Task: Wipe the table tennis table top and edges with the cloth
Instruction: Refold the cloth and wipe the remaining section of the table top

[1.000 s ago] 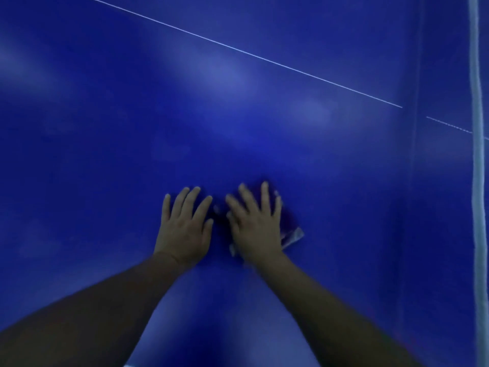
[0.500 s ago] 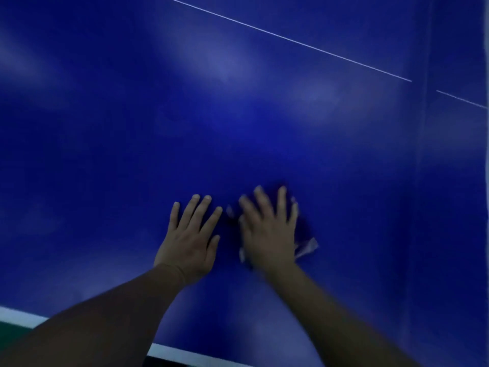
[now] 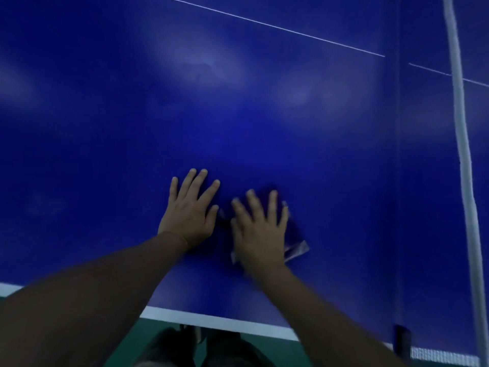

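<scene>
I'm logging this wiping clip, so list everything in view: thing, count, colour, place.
table tennis table: one, blue, fills most of the view
centre line: one, thin white, slants across the top
edge stripe: one, white, near edge
net: one, white top band, right side
cloth: one, blue, flat under the right hand
floor: green, below the near edge
left hand: flat on the table, left of the cloth
right hand: fingers spread, pressing the cloth

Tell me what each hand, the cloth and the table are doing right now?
Left hand: flat on the table, fingers spread.
Right hand: flat, pressing the cloth.
Dark blue cloth: spread flat under the right hand.
Blue table tennis table top: level, hazy glare patches.
</scene>
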{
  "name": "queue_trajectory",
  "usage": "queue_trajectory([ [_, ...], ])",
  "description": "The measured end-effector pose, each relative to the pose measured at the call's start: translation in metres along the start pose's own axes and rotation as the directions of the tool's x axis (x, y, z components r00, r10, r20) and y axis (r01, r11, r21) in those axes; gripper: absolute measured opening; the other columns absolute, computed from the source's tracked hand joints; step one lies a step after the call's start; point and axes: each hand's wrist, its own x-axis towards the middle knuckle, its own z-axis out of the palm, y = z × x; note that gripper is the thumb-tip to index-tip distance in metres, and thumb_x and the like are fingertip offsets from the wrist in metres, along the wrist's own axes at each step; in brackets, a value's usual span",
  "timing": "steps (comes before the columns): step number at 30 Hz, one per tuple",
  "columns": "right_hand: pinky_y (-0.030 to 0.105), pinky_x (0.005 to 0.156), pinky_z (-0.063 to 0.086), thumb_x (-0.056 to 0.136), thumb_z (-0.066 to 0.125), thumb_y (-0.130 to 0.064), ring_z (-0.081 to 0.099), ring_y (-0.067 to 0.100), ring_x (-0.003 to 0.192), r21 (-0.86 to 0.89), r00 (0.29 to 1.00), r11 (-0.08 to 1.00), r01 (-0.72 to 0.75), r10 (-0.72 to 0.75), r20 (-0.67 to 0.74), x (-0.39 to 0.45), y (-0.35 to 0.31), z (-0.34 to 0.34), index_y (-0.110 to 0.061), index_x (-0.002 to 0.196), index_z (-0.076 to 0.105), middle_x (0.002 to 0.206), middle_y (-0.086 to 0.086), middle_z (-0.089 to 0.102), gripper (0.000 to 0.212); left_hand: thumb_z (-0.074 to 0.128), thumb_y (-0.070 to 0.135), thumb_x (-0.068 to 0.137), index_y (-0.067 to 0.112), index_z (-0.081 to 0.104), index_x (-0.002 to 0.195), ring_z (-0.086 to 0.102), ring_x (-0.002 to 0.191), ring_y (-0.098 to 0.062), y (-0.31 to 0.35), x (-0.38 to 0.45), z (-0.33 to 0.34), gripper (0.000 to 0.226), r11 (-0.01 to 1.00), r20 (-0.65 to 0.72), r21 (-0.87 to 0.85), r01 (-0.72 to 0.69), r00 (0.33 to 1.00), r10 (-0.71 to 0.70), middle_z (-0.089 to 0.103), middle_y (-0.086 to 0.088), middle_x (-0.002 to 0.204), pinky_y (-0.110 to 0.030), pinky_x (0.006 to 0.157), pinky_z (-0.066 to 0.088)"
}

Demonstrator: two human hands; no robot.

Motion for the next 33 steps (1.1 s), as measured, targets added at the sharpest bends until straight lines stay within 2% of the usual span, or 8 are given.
queue_trajectory([
  [6,0.062,0.115,0.021,0.102,0.033,-0.052,0.02,0.035,0.15,-0.088,0.942,0.947,0.308,-0.292,0.164,-0.099,0.041,-0.005,-0.041,0.143,0.046,0.159,-0.008,0.035,0.045,0.04,0.043,0.101,0.027,0.032,0.153,-0.001,0.153,-0.024,-0.006,-0.016,-0.005,0.055,0.998,0.035,0.032,-0.058,0.998,0.057,0.011,-0.005,0.166,-0.055,0.122,-0.001],
  [12,0.059,0.119,-0.006,0.104,0.024,-0.052,-0.01,0.033,0.152,0.038,0.959,0.966,-0.257,0.25,0.137,-0.057,0.02,-0.003,-0.046,0.151,0.032,0.166,-0.01,0.014,0.048,0.029,0.04,0.095,0.02,0.052,0.142,0.022,0.149,-0.032,0.01,-0.095,-0.003,0.056,0.996,-0.02,-0.079,-0.049,0.999,0.048,0.034,-0.009,0.158,-0.06,0.12,0.01],
  [18,0.064,0.115,0.021,0.101,0.033,-0.05,0.024,0.04,0.148,0.059,0.989,0.996,-0.063,0.054,0.139,-0.164,-0.006,0.008,-0.039,0.139,0.053,0.155,-0.005,0.042,0.045,0.033,0.034,0.093,0.018,0.057,0.137,0.032,0.144,-0.034,0.036,-0.142,0.021,0.053,0.994,-0.003,-0.066,-0.091,0.996,0.091,0.042,-0.011,0.153,-0.061,0.117,0.02],
  [20,0.062,0.116,0.021,0.099,0.03,-0.051,0.025,0.04,0.148,0.016,0.972,0.982,-0.186,0.182,0.147,-0.186,0.031,0.003,-0.037,0.139,0.055,0.156,-0.004,0.041,0.049,0.033,0.035,0.093,0.018,0.058,0.136,0.034,0.144,-0.035,0.045,-0.148,0.026,0.053,0.99,-0.004,-0.079,-0.117,0.993,0.118,0.043,-0.011,0.152,-0.061,0.117,0.02],
  [25,0.059,0.12,-0.001,0.104,0.023,-0.053,-0.008,0.031,0.153,0.072,0.858,0.857,-0.51,0.5,0.118,-0.129,0.079,-0.013,-0.045,0.151,0.032,0.166,-0.012,0.013,0.049,0.039,0.036,0.095,0.021,0.049,0.144,0.018,0.15,-0.03,0.063,-0.147,0.034,0.052,0.985,0.038,-0.122,-0.126,0.991,0.131,0.03,-0.008,0.16,-0.055,0.122,0.005],
  [27,0.059,0.12,-0.002,0.104,0.023,-0.052,-0.007,0.034,0.153,0.044,0.904,0.906,-0.421,0.416,0.103,-0.113,0.062,-0.009,-0.045,0.152,0.03,0.166,-0.01,0.014,0.048,0.035,0.039,0.096,0.022,0.045,0.147,0.014,0.151,-0.028,0.07,-0.141,0.037,0.054,0.989,0.047,-0.089,-0.117,0.992,0.121,0.027,-0.006,0.161,-0.055,0.122,0.003],
  [30,0.058,0.121,0.005,0.103,0.026,-0.051,0.009,0.038,0.152,-0.02,0.992,0.996,-0.083,0.085,0.098,-0.141,0.047,-0.003,-0.04,0.147,0.042,0.161,-0.006,0.031,0.048,0.028,0.044,0.097,0.022,0.045,0.147,0.016,0.151,-0.029,0.081,-0.127,0.04,0.057,0.994,0.051,-0.026,-0.106,0.993,0.108,0.028,-0.006,0.161,-0.059,0.121,0.005],
  [33,0.061,0.118,0.019,0.101,0.032,-0.051,0.021,0.035,0.149,-0.035,0.983,0.994,0.104,-0.098,0.152,-0.174,0.079,-0.008,-0.039,0.142,0.047,0.157,-0.007,0.039,0.045,0.026,0.045,0.096,0.021,0.049,0.144,0.023,0.148,-0.031,0.092,-0.112,0.041,0.058,0.988,0.055,0.053,-0.145,0.988,0.142,0.034,-0.009,0.158,-0.061,0.119,0.012],
])
